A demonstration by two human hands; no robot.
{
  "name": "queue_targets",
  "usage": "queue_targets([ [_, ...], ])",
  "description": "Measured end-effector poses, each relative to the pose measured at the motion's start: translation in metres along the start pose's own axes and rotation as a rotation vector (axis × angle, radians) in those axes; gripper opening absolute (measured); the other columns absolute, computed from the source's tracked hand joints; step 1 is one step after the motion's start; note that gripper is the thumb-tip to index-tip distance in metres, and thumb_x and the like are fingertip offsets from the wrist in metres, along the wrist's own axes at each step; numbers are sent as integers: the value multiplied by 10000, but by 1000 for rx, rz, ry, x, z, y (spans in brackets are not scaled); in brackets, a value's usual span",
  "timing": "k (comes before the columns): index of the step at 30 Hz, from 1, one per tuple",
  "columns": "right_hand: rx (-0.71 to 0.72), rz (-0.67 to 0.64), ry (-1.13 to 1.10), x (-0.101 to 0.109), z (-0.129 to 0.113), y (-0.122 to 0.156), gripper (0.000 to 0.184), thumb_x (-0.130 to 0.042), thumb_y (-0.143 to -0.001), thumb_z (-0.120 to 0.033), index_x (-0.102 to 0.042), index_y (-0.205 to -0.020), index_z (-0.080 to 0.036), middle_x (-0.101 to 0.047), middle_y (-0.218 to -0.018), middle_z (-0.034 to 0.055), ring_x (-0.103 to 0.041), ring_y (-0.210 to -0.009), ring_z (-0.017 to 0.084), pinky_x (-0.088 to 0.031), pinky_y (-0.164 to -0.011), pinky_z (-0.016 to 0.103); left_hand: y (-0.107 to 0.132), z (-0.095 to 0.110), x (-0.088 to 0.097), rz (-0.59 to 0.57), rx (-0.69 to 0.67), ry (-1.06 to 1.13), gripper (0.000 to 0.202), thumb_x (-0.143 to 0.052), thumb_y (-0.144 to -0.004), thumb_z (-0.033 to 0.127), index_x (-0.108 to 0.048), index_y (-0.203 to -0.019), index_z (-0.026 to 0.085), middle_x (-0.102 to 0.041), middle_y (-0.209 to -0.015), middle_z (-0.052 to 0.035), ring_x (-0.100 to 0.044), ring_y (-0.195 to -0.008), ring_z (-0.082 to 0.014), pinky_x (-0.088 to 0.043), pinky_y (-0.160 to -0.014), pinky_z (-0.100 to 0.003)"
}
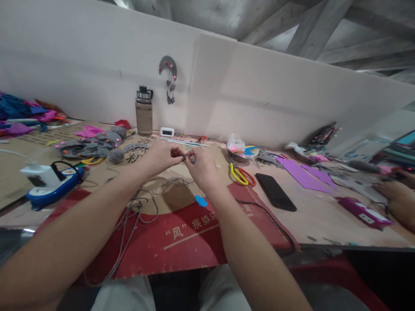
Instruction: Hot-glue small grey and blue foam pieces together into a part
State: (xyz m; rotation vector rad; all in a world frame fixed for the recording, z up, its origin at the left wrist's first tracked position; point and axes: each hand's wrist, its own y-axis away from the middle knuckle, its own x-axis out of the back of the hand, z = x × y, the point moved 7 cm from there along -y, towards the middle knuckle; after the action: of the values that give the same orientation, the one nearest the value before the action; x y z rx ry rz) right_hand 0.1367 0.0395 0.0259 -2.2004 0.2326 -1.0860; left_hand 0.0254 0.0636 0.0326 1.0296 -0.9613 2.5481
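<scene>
Above the middle of the cardboard sheet (194, 255), my left hand (160, 154) and my right hand (201, 166) meet at the fingertips. Both are closed in a pinch, and whatever lies between the fingers is too small and hidden to name. Loose grey cord (138, 205) spreads over the cardboard beneath my left forearm and hangs past its front edge. A small blue cloud-shaped piece (201, 201) lies beside my right forearm.
Scissors with yellow and red handles (241, 175), a black phone (275, 191) and purple sheets (303, 172) lie to the right. Left are a blue power strip (55, 190) and grey felt pieces (87, 147). A bottle (144, 113) stands behind. Another person's hand (395, 194) is far right.
</scene>
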Motion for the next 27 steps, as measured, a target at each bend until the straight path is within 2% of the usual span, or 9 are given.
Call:
queue_targets([
  [3,28,-7,20,-1,-1,1,101,-483,-777,-156,-583,-765,-166,-573,-832,75,-509,-816,179,-377,-725,312,1,6,-2,24,-93,-192,130,-552,-686,182,-679,-713,178,-638,-644,-23,-517,-595,-127,-334,-572,-249],
  [6,16,1,-29,-3,1,1,107,-467,-790,-159,-571,-765,-170,-565,-817,68,-506,-803,174,-379,-723,312,2,5,0,62,-62,-199,120,-547,-690,191,-666,-684,171,-619,-609,-16,-510,-575,-121,-326,-557,-245],
  [10,-26,61,-174,-3,3,2,144,-466,-791,-193,-517,-925,-176,-550,-774,39,-506,-733,159,-389,-663,291,2,-5,9,128,93,-8,107,-550,-685,209,-647,-694,165,-585,-550,0,-505,-538,-116,-339,-536,-235],
  [14,-19,115,-263,-2,-1,5,44,-464,-782,-204,-494,-813,-197,-549,-758,27,-502,-714,150,-387,-647,278,4,-14,11,210,199,231,80,-550,-683,210,-615,-689,163,-571,-563,5,-496,-537,-108,-348,-526,-228],
  [21,-126,159,-469,-6,-2,6,97,-480,-784,-271,-510,-744,-187,-543,-693,2,-485,-645,123,-376,-614,255,4,-18,2,315,205,644,56,-596,-669,211,-562,-662,168,-435,-521,46,-353,-455,-65,-262,-451,-210],
  [27,-251,174,-645,-11,4,5,145,-497,-763,-310,-518,-704,-179,-509,-623,-32,-447,-581,96,-358,-573,228,4,-14,0,350,193,787,39,-601,-668,178,-571,-659,155,-487,-548,20,-411,-487,-71,-322,-480,-214],
])
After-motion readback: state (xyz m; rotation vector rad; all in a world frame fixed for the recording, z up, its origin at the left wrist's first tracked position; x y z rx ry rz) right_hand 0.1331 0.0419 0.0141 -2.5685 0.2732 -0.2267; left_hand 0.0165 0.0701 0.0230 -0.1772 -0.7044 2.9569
